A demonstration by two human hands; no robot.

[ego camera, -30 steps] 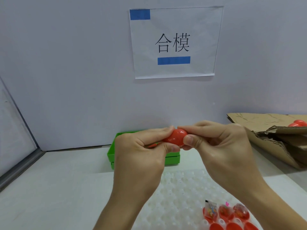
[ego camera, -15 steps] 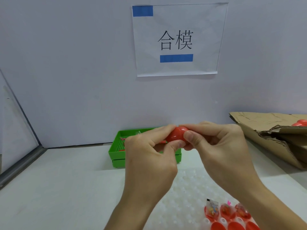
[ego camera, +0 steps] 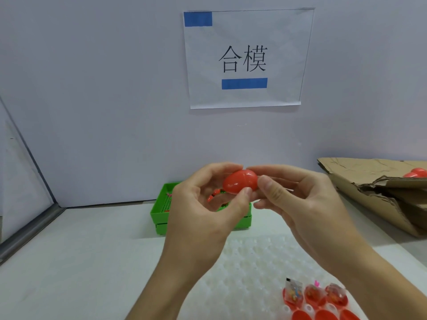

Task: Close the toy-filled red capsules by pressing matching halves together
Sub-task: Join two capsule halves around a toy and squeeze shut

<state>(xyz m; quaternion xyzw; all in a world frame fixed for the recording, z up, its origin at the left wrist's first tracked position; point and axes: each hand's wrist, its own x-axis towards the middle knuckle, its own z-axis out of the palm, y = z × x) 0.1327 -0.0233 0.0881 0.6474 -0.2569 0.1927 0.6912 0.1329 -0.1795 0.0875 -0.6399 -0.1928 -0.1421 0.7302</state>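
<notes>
A red egg-shaped capsule [ego camera: 240, 182] is held in the air in front of me, its two halves joined with a seam showing. My left hand [ego camera: 203, 213] pinches it between thumb and fingers from the left. My right hand [ego camera: 298, 204] holds its right end with thumb and fingertips. At the bottom right, open red capsule halves [ego camera: 314, 296] with small wrapped toys inside sit in a white dimpled tray [ego camera: 249, 269].
A green plastic basket [ego camera: 161, 211] stands behind my hands by the wall. A torn cardboard box [ego camera: 374, 181] at the right holds red capsules [ego camera: 416, 173]. A paper sign [ego camera: 247, 58] hangs on the wall. A metal rail [ego camera: 30, 229] borders the left side.
My hands have loosened around the capsule, so more of its red shell shows. The halves now look joined. The view has shifted slightly.
</notes>
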